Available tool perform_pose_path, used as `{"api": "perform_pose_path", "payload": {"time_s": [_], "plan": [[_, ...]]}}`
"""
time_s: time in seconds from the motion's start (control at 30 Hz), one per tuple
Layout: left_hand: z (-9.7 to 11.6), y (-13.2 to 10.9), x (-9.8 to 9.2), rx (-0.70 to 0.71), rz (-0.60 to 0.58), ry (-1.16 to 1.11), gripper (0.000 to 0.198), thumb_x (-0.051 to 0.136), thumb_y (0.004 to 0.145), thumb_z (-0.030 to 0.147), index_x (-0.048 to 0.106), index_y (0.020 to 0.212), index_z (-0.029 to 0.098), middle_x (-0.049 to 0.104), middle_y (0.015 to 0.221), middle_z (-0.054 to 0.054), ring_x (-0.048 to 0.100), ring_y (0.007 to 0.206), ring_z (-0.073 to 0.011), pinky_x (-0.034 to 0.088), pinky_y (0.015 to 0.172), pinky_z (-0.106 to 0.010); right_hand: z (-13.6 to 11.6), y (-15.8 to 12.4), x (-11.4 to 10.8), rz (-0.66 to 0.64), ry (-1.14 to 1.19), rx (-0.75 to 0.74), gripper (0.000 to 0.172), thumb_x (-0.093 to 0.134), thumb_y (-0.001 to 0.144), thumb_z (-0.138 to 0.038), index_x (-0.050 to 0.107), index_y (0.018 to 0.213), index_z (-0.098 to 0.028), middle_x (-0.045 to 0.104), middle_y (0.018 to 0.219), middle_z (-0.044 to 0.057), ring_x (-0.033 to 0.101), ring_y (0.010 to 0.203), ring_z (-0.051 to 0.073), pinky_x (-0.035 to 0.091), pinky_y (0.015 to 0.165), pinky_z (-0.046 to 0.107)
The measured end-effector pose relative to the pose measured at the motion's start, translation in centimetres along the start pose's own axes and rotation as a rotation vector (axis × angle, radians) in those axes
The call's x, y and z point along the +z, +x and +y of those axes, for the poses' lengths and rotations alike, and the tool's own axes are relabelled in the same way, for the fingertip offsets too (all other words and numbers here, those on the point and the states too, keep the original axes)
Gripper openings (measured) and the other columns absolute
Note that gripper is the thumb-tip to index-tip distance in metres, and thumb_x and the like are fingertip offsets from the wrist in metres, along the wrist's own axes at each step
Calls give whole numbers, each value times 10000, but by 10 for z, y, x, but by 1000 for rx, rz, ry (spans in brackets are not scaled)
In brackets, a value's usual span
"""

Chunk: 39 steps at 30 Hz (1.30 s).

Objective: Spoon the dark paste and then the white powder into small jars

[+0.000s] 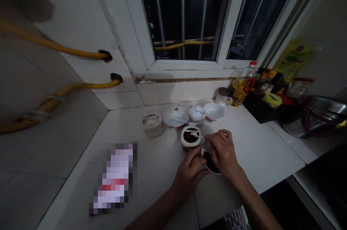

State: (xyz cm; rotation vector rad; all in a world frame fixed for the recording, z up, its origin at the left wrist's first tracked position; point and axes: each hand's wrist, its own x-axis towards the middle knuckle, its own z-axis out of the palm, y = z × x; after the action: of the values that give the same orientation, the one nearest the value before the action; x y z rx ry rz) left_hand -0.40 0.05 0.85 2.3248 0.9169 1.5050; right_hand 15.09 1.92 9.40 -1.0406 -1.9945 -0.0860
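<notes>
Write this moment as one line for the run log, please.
left hand: holds bowl with dark contents | right hand: holds white spoon | spoon tip: at open white-rimmed container

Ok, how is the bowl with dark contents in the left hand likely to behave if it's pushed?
The bowl is probably stiff, as its rim curves evenly where the left hand grips it. That grip should limit sliding or tipping. Its top is open, so the dark contents could spill if it tilts.
</notes>
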Motion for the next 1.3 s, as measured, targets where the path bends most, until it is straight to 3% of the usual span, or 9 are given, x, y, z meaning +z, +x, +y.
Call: {"api": "perform_pose_path", "payload": {"time_s": [0.07,0.23,0.4,0.53,0.7,0.87,1.03,1.13,1.3], "plan": [[-1,0,0,-3,-5,-6,158,572,909,300,603,995,172,565,1241,-160,641,1058,-237,565,867,-363,1,-2,-5,14,-30,-35,266,427,858,-43,615,973,-192,699,809,40,588,724,181,399,826,397],[-2,-2,1,-15,-29,-33,172,618,881,298,601,997,172,547,1276,-166,635,1063,-243,572,860,-376,13,-20,-38,157,-1,190,169,501,885,-105,598,974,-212,668,734,18,591,741,192,437,768,366],[1,-3,2,79,-37,26,198,597,894,299,596,1027,152,527,1289,-190,583,1153,-275,557,902,-412,23,-42,-64,-96,-209,142,146,486,897,-125,609,958,-177,662,708,20,569,639,169,413,776,378],[2,-2,1,129,-8,82,188,591,897,312,601,1007,160,546,1272,-185,574,1166,-285,561,898,-416,21,-54,-65,-179,-279,130,170,465,894,-128,623,949,-159,683,738,51,580,679,190,399,803,401],[4,-1,-2,140,-15,107,191,569,911,308,582,1032,161,555,1245,-188,580,1153,-280,563,890,-411,10,-63,-53,-202,-27,428,178,460,906,-207,638,895,-205,673,672,21,592,674,198,424,766,382],[5,0,-3,148,-23,138,189,545,923,312,586,1007,148,547,1238,-190,587,1138,-272,566,881,-393,4,-62,-41,-92,183,726,209,525,852,-352,687,813,-225,695,667,42,594,803,248,444,719,354],[3,-1,-2,143,-27,113,180,569,909,296,581,988,135,540,1250,-204,577,1157,-278,558,902,-398,9,-61,-38,-7,449,946,290,573,788,-472,665,762,-198,669,604,29,576,635,205,426,639,318],[3,-1,-2,149,-17,112,187,581,902,292,578,1001,133,545,1237,-210,578,1153,-282,558,903,-405,11,-64,-38,22,364,919,267,574,801,-445,673,791,-198,681,633,38,579,693,218,423,669,327],[3,-2,-3,137,-29,110,185,575,908,306,588,1014,155,548,1248,-192,581,1153,-277,564,894,-403,9,-67,-30,-33,104,679,196,539,848,-332,706,870,-231,714,715,45,561,839,255,410,788,387]]}}
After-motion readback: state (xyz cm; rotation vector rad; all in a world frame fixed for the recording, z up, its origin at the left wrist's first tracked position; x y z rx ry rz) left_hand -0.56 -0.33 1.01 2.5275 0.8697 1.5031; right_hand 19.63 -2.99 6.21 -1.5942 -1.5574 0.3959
